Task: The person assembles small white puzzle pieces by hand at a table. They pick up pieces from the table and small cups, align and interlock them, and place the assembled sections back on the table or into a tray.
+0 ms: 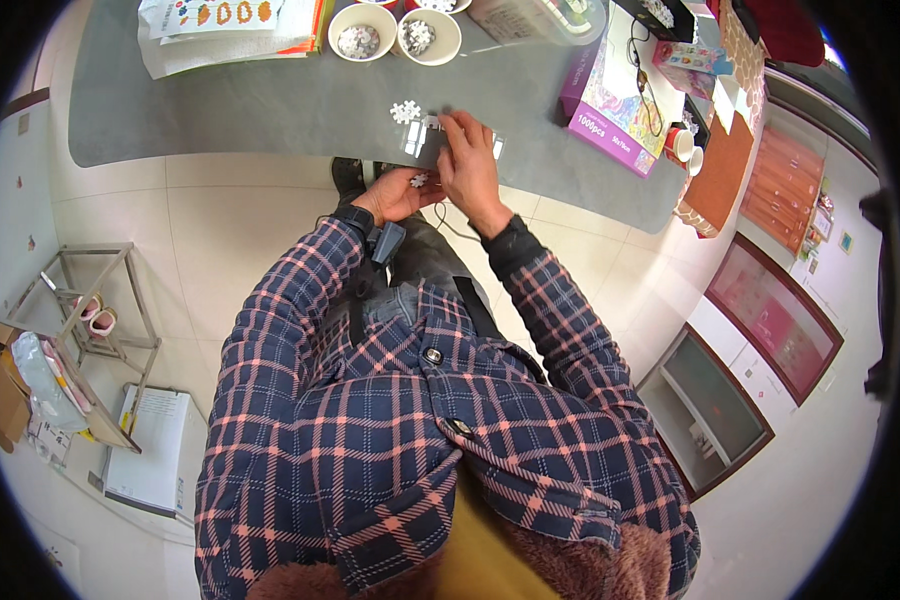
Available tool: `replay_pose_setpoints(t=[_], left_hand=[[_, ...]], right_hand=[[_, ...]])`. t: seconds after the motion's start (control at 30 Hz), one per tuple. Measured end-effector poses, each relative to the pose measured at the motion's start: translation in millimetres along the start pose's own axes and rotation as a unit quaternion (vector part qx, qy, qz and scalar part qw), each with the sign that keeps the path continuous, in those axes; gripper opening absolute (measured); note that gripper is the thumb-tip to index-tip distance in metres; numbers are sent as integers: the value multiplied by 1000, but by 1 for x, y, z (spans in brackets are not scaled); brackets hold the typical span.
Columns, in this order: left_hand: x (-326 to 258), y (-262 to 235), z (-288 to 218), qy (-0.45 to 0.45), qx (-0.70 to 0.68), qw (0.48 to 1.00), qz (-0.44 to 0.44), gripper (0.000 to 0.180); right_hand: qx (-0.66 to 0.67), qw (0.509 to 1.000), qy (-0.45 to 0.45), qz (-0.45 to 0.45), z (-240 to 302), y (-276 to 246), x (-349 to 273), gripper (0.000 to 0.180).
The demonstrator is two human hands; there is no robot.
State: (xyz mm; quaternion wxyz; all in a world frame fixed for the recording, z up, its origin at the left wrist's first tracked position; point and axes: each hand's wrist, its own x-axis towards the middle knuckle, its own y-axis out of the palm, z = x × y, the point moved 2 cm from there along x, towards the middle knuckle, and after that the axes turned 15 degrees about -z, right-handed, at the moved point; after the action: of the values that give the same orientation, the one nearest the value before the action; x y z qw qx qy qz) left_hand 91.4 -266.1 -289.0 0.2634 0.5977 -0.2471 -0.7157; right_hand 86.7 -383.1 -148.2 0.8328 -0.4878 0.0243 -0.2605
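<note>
My left hand (394, 194) is turned palm up just below the table's front edge, with a few white jigsaw pieces (418, 181) in its cupped fingers. Above it, my right hand (473, 172) reaches over the edge, its fingers extended and its fingertips at the tabletop. Another white piece (432, 122) lies beside those fingertips. A small cluster of white jigsaw pieces (404, 111) rests just to the left. Under the right hand is a shiny, clear rectangular patch (413, 143), perhaps a plastic sheet; the hand covers part of it.
On the grey table (220, 125), paper cups (430, 52) of pieces stand at the back beside a clear plastic tub (540, 22). Papers (210, 45) lie at the back left. A purple puzzle box (620, 105) is on the right. A metal rack (120, 345) stands on the left.
</note>
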Motion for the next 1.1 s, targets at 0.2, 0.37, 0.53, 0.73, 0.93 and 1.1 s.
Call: replay_pose_setpoints(t=[0.2, 0.37, 0.53, 0.73, 0.93, 1.1], left_hand=[[-8, -8, -13, 3, -21, 1000, 11, 27], [-6, -13, -15, -9, -19, 1000, 22, 28], [-5, -20, -18, -19, 27, 999, -25, 26], [-25, -26, -21, -55, 78, 995, -33, 22], [-85, -26, -38, -62, 74, 995, -36, 26], [-103, -9, -54, 0, 61, 998, -32, 25]], right_hand=[[17, 996, -10, 84, 13, 6, -24, 42], [105, 989, 8, 104, 26, 3, -31, 34], [30, 997, -66, 19, 13, 25, 25, 40], [-27, 996, -61, 54, 13, 37, 37, 35], [-7, 998, -13, 64, 13, 47, 44, 19], [89, 989, 58, 105, -6, 36, 50, 18]])
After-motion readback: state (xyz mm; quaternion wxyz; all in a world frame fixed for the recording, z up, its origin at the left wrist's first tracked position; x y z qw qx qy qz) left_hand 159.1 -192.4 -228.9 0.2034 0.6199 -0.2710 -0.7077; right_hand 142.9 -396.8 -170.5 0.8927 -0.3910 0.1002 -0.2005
